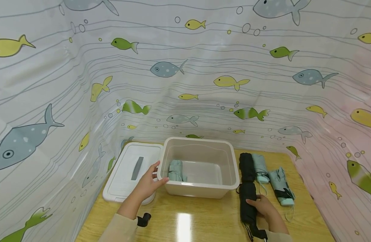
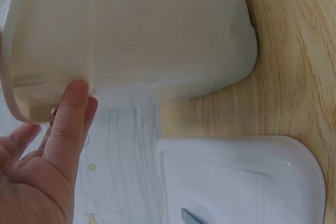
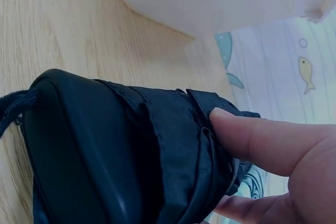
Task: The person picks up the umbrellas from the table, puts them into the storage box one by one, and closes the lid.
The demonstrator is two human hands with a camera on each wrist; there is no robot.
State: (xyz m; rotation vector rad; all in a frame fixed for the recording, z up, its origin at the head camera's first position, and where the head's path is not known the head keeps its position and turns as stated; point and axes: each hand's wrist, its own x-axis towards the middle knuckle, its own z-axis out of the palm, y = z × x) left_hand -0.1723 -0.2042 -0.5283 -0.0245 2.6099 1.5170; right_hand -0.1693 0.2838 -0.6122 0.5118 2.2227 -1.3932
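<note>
The beige bin holds one folded teal umbrella; its white lid lies toward the surface's left edge. The left hand rests relaxed on the bin's rim. The right hand grasps a black umbrella near the front edge.

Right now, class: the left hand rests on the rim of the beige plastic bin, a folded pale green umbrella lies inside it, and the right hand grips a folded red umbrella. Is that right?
Not quite. The folded umbrella gripped by the right hand is black, not red, as the head view shows. The rest holds: the left hand rests on the beige plastic bin, with the folded pale green umbrella inside.

2 black umbrellas, 3 teal umbrellas (1 inside bin), 1 bin, 1 lid.
</note>
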